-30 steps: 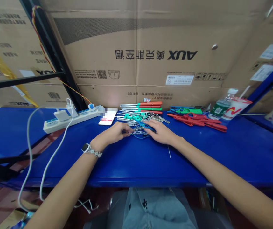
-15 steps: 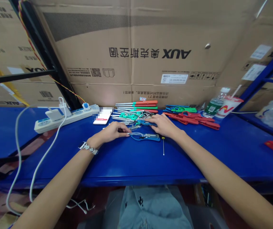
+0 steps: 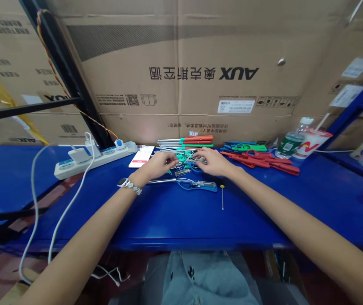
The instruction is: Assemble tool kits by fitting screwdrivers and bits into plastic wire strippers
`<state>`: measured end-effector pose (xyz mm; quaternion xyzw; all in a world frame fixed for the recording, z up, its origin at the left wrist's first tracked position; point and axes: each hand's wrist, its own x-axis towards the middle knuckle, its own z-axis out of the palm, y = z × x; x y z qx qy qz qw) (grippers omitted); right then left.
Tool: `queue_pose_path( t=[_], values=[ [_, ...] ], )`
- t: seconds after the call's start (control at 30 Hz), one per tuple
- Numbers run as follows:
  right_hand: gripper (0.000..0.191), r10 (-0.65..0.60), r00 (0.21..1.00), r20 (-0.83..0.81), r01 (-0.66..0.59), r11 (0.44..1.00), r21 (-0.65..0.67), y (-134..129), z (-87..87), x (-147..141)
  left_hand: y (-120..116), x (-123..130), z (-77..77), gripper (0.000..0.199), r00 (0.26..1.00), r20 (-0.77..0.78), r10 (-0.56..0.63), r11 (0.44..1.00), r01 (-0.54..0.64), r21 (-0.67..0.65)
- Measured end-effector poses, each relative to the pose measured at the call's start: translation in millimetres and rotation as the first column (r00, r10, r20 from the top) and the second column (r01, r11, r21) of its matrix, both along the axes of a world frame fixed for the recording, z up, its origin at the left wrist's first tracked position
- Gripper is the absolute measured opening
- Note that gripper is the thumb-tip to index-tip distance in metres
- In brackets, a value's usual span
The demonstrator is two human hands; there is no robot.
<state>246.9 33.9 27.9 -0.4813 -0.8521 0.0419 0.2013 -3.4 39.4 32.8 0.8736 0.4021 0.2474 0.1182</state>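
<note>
An opened long-nose lighter (image 3: pixel 197 184) lies on the blue table, its blue half shell holding a clear fuel tank, thin wires and a metal tube. Beyond it, my left hand (image 3: pixel 159 164) is over the left side of a pile of small parts, fingers curled together; what they hold is hidden. Opposite, my right hand (image 3: pixel 215 162) has its fingers bent and closed at the pile's right side, with a small clear or silvery piece by the fingertips that I cannot make out. Green plastic parts (image 3: pixel 181 158) lie between the hands. A loose clear fuel tank (image 3: pixel 182 172) rests nearer me.
Lighters with orange-red handles (image 3: pixel 197 139) lie behind the pile. Red shells (image 3: pixel 264 161) and green shells (image 3: pixel 251 148) are at right, near a bottle (image 3: pixel 287 144) and a cup (image 3: pixel 310 144). A phone (image 3: pixel 141 156) and power strip (image 3: pixel 105 157) are at left. A yellow-headed pin (image 3: pixel 222 197) lies in front.
My left hand has let go of the blue opened lighter's metal tube and moved up and right to the parts pile. My right hand stays by the pile. The view has shifted slightly.
</note>
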Motion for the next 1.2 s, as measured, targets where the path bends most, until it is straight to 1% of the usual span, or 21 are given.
queue_pose_path(
  t=[0.07,0.13,0.2,0.3,0.43,0.6,0.7,0.77,0.83,0.87,0.93,1.0,1.07,1.13,1.2],
  values=[
    [0.025,0.029,0.999,0.03,-0.029,1.0,0.007,12,6.0,-13,5,6,-0.1,0.023,0.999,0.029,0.028,0.999,-0.029,0.032],
    [0.024,0.031,0.995,0.095,-0.031,1.0,-0.004,25,11.4,-27,5,9,-3.1,0.021,0.991,0.116,0.061,0.995,-0.07,0.071],
    [0.023,0.03,0.985,0.17,-0.02,0.998,-0.058,37,15.9,-39,2,6,-7.6,0.021,0.978,0.188,0.086,0.991,-0.103,0.084],
    [0.015,0.049,0.971,0.232,-0.022,0.993,-0.117,50,21.0,-50,-3,-4,-13.2,0.022,0.97,0.22,0.103,0.991,-0.119,0.06],
    [0.009,0.09,0.965,0.245,-0.058,0.989,-0.135,57,24.2,-53,-4,-12,-14.9,0.023,0.971,0.217,0.101,0.994,-0.11,0.03],
    [0.01,0.136,0.966,0.218,-0.117,0.988,-0.096,56,29.3,-44,-2,-10,-14.6,0.018,0.972,0.234,0.038,0.992,-0.066,0.112],
    [0.011,0.161,0.98,0.119,-0.152,0.985,-0.082,46,36.0,-39,-4,-7,-15.3,0.018,0.968,0.249,0.002,0.981,-0.05,0.187],
    [0.012,0.179,0.984,0.02,-0.176,0.978,-0.109,34,39.7,-35,-7,-3,-15.2,0.026,0.969,0.245,-0.027,0.965,-0.039,0.258],
    [0.012,0.196,0.977,-0.084,-0.206,0.967,-0.149,20,40.4,-32,-11,1,-14.0,0.031,0.977,0.205,-0.062,0.946,-0.007,0.324],
    [0.012,0.212,0.967,-0.142,-0.235,0.957,-0.171,13,39.2,-29,-13,3,-13.0,0.029,0.982,0.168,-0.081,0.938,0.018,0.346],
    [0.009,0.214,0.939,-0.269,-0.276,0.936,-0.219,1,33.3,-24,-16,7,-10.7,0.018,0.99,0.091,-0.111,0.928,0.07,0.366],
    [0.004,0.173,0.89,-0.422,-0.301,0.917,-0.26,-8,23.7,-18,-20,11,-8.6,0.013,0.99,0.041,-0.136,0.927,0.112,0.357],
    [0.01,0.137,0.819,-0.557,-0.317,0.917,-0.242,-15,12.8,-13,-24,15,-7.2,0.016,0.988,0.051,-0.149,0.939,0.125,0.319],
    [0.016,0.115,0.754,-0.647,-0.319,0.925,-0.207,-20,2.7,-10,-29,20,-6.5,0.019,0.98,0.124,-0.156,0.962,0.122,0.243],
    [0.02,0.095,0.696,-0.712,-0.323,0.927,-0.192,-24,-5.4,-8,-34,25,-6.3,0.022,0.959,0.237,-0.152,0.981,0.116,0.157]
  ],
)
